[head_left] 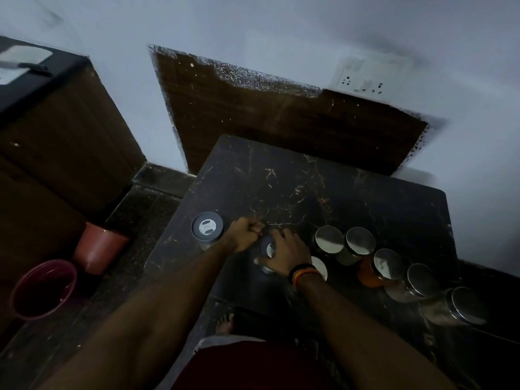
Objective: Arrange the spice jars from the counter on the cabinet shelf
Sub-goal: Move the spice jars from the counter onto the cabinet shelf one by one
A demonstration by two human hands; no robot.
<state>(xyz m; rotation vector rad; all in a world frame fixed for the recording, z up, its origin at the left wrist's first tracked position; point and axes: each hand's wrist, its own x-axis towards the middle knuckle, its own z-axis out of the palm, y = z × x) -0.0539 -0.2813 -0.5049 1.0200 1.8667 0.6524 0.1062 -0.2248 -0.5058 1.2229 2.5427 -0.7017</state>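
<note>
On the dark marble counter stands a jar with a grey flip lid at the left. A second grey-lidded jar sits between my hands; my right hand grips it from above. My left hand is a fist just left of it, holding nothing I can see. To the right runs a row of several steel-lidded glass jars, one with orange spice. A white lid shows behind my right wrist.
A wooden cabinet stands at the left, with a red bin and a maroon bucket on the floor. A wall socket sits above the wooden backsplash. The far half of the counter is bare.
</note>
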